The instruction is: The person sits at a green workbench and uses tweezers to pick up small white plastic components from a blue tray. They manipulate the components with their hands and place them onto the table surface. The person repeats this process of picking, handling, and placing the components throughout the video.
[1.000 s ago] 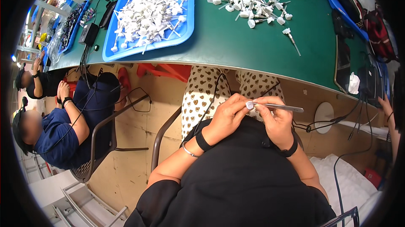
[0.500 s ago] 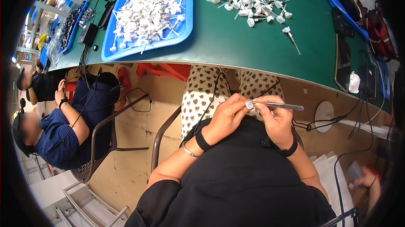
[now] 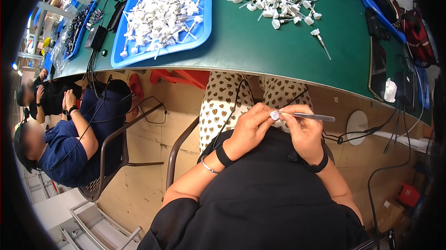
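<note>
White plastic knob (image 3: 274,116) sits pinched between the fingertips near the middle of the frame, above the lap and just below the table edge. Left hand (image 3: 252,128) closes on it, thumb and fingers tight together. Right hand (image 3: 303,131) holds metal tweezers (image 3: 317,117) in a narrow thumb-and-finger grip, blunt end pointing right, working end at the knob. Whether the tips touch, grip or enter the knob: cannot tell, fingers cover them. Any stem on the held knob is hidden too.

Step in hand looks like fine tweezer work on this single knob. Next move seems to call for a steady left pinch, face of the knob kept toward the tips, and small, controlled right-hand pressure; a slip off the smooth plastic is the likely risk.

Blue tray (image 3: 208,11), upper left of centre, bears a heap of white-headed stemmed parts (image 3: 162,15). Similar loose parts (image 3: 277,2) lie clustered on the green tabletop (image 3: 251,48), upper centre-right, with one stray part (image 3: 321,42) lying apart below the cluster, toward the right.
</note>
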Action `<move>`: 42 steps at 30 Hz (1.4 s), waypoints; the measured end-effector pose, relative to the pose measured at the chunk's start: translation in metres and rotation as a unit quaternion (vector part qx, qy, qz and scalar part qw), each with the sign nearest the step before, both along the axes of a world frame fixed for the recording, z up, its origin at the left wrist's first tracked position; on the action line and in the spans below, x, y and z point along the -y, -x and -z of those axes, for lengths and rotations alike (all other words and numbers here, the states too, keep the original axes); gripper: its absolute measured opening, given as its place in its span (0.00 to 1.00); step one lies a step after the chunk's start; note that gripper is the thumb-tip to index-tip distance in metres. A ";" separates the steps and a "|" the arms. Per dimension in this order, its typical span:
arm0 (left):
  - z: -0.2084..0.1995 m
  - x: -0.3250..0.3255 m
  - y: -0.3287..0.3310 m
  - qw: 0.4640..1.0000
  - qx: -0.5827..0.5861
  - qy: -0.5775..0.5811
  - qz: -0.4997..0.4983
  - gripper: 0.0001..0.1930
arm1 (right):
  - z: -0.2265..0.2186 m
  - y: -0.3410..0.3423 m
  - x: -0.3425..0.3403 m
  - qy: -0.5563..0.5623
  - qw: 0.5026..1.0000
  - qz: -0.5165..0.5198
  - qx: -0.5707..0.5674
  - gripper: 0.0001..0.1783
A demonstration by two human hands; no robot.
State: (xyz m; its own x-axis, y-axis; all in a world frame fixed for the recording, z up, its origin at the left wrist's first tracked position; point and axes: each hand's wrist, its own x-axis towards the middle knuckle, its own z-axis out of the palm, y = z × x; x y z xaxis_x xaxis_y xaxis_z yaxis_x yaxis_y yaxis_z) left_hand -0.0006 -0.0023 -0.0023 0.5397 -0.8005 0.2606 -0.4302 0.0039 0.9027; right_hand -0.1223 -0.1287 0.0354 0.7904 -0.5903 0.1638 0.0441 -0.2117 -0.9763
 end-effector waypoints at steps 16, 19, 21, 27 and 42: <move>0.000 0.001 0.000 0.999 -0.040 0.011 0.024 0.08 | -0.014 0.003 0.007 -0.008 1.000 -0.007 -0.014 0.06; 0.000 0.001 0.000 0.998 -0.054 0.012 0.026 0.09 | -0.008 0.003 0.006 0.034 0.999 0.000 0.021 0.08; 0.000 0.000 0.000 0.998 -0.053 0.011 0.027 0.10 | -0.008 0.002 0.005 0.040 0.999 -0.009 0.015 0.08; 0.003 -0.001 0.000 0.999 -0.042 0.010 0.024 0.10 | -0.006 0.001 0.003 0.052 0.998 -0.020 -0.001 0.07; 0.003 -0.001 -0.001 0.997 -0.071 0.012 0.040 0.10 | -0.003 0.002 0.007 0.054 0.998 -0.030 -0.004 0.06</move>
